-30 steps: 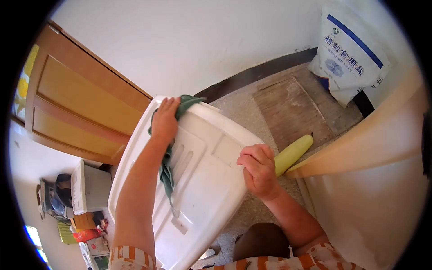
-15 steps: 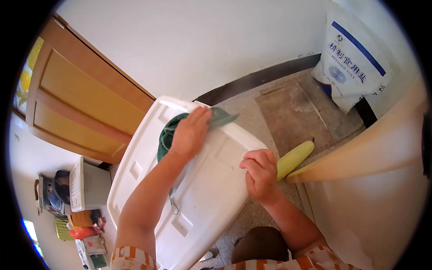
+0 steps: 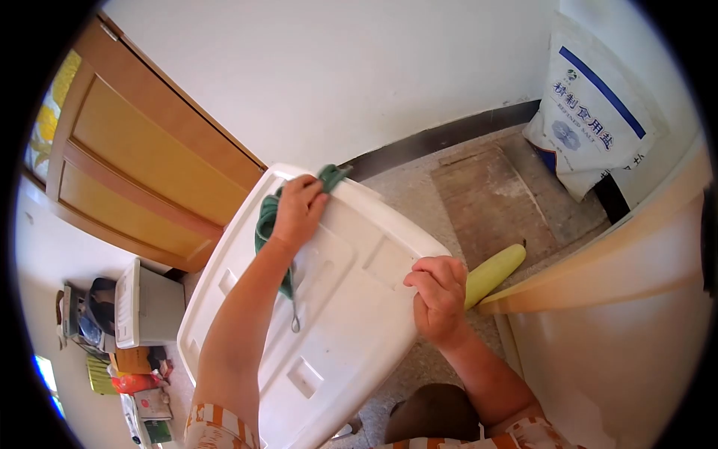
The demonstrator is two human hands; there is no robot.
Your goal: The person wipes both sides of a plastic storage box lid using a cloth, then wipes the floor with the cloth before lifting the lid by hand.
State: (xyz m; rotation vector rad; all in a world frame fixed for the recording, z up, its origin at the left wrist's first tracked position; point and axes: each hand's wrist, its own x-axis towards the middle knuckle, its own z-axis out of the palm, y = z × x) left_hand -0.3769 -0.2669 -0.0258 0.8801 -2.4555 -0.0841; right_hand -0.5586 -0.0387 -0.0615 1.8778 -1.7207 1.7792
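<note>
- The white lid [image 3: 340, 299] is in front of you at the middle, a broad plastic panel with rounded corners, a raised rim and shallow recessed slots; its smooth face carries faint smudges.
- Your right hand [image 3: 441, 299] is closed around the lid's right edge, fingers curled on the top side.
- Your left hand [image 3: 298, 209] grips the green cloth [image 3: 265, 221] against the lid's far end, fingers bent over it; the fabric is soft and bunched, with a thin loop trailing toward you.
- Just beyond your right hand, a pale green gourd [image 3: 497, 272], long, rounded and smooth, lies on the speckled floor [image 3: 400, 183].
- At the far right stands a white sack [image 3: 587, 123] printed "REFINED SALT", creased and bulging; its contents are hidden.
- Between gourd and sack is a flat brown panel [image 3: 490, 198], scuffed and roughly square.
- On the left, a grey storage box [image 3: 158, 303] wears its own white cover [image 3: 127, 303], so you cannot see inside; near it are a brown carton [image 3: 132, 361] and a crinkled red bag [image 3: 134, 383].
- At the far left is a panelled wooden door [image 3: 142, 153].
</note>
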